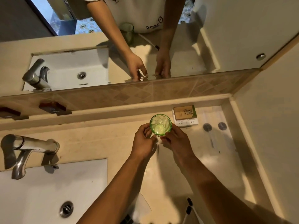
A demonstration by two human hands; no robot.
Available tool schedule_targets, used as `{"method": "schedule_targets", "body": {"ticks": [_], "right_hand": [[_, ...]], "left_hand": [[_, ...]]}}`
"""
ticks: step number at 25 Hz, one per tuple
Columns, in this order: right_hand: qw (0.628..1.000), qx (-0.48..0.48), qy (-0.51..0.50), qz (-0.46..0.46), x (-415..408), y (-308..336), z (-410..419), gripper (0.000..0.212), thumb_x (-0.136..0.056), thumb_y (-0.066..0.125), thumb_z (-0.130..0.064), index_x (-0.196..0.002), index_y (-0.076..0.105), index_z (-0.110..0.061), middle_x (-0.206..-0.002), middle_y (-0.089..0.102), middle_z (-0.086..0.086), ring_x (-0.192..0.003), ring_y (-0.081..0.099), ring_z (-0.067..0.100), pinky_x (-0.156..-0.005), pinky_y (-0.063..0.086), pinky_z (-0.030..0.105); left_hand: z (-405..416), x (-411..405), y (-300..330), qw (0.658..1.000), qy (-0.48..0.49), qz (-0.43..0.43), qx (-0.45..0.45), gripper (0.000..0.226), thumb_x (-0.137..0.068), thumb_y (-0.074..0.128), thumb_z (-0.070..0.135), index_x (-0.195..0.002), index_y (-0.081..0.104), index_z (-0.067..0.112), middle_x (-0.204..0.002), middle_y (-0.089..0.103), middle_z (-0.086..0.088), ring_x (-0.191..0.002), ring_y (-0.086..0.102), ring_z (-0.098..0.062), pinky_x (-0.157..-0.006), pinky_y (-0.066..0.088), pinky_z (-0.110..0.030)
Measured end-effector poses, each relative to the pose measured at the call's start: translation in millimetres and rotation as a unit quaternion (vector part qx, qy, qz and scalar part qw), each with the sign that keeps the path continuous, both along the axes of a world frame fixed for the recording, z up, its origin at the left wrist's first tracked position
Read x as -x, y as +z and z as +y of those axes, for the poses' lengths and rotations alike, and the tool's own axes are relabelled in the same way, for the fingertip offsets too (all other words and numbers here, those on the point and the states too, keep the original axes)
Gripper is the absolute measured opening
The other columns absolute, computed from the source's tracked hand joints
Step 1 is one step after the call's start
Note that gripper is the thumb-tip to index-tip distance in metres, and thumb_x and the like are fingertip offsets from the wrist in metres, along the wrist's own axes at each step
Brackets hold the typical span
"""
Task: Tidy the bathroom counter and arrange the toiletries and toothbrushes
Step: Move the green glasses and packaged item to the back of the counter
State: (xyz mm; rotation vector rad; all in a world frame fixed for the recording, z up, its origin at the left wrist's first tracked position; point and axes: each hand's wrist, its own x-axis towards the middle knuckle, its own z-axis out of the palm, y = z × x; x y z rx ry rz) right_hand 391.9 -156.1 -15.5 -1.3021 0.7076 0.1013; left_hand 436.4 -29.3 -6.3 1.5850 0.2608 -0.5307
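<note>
Well, room: the counter (pixel 113 143) runs from the sink (pixel 48 191) on the left to the side wall on the right; bare stone lies between tap (pixel 24 151) and hands.
Grip: left hand (pixel 143 143) and right hand (pixel 176 143) both curl round the base of the green glass (pixel 160 125), upright near the back ledge.
Hard to see: clear wrapped packets (pixel 215 126) by the wall are faint; two dark toothbrush heads (pixel 189 206) are cut off below.
Around: a small box (pixel 185 115) sits just right of the glass; the mirror (pixel 145 46) doubles everything.
</note>
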Motion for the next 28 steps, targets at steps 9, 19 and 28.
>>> {"method": "schedule_targets", "body": {"ticks": [9, 19, 28], "right_hand": [[1.0, 0.007, 0.0, -0.003, -17.6, -0.9, 6.1, 0.032, -0.089, 0.062, -0.006, -0.105, 0.073, -0.031, -0.099, 0.072, 0.005, -0.089, 0.068, 0.02, -0.079, 0.058, 0.043], [0.997, 0.044, 0.055, 0.014, -42.5, -6.0, 40.9, 0.037, -0.082, 0.061, -0.017, -0.116, 0.071, -0.027, -0.101, 0.073, 0.009, -0.082, 0.068, 0.015, -0.072, 0.055, 0.035], [0.999, 0.026, 0.035, 0.02, -64.4, -11.4, 58.4, 0.035, -0.086, 0.058, -0.011, -0.112, 0.073, -0.029, -0.1, 0.074, 0.011, -0.084, 0.07, 0.02, -0.088, 0.057, 0.054]], "left_hand": [[7.0, -12.4, -2.7, 0.999, 0.023, 0.018, 0.023, 0.058, -0.082, 0.045, -0.027, -0.134, 0.052, 0.0, -0.134, 0.062, -0.016, -0.125, 0.06, -0.025, -0.068, 0.055, -0.011], [41.7, -23.8, 3.5, 0.998, 0.067, 0.004, 0.013, 0.058, -0.083, 0.051, -0.024, -0.135, 0.056, 0.002, -0.128, 0.066, -0.014, -0.12, 0.063, -0.023, -0.066, 0.052, -0.009], [56.5, -42.7, -4.4, 0.998, 0.063, -0.009, 0.012, 0.06, -0.084, 0.048, -0.023, -0.137, 0.058, 0.004, -0.127, 0.069, -0.012, -0.113, 0.066, -0.016, -0.071, 0.052, -0.009]]}}
